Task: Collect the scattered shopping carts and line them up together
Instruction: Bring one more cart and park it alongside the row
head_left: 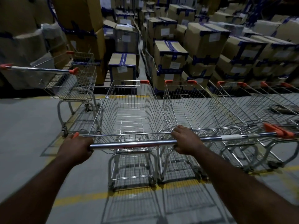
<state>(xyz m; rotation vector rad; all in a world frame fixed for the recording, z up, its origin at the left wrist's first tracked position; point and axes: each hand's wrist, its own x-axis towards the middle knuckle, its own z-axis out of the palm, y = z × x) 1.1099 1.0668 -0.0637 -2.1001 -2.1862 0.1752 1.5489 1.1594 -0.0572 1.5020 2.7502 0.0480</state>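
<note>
The carts (pixel 252 110) far right of my grip run off the edge, and a dark thing (pixel 281 109) in one basket is too blurred to name. My left hand (pixel 76 147) and right hand (pixel 186 141) curl tight round the handle (pixel 132 144) of the cart (pixel 129 110) ahead; only floor shows through its wire. It stands just beside the neighbour (pixel 202 110) by my right hand. Beyond my left hand, a turned cart (pixel 76 84) stands apart. Boxes (pixel 169 52) wall off everything ahead.
</note>
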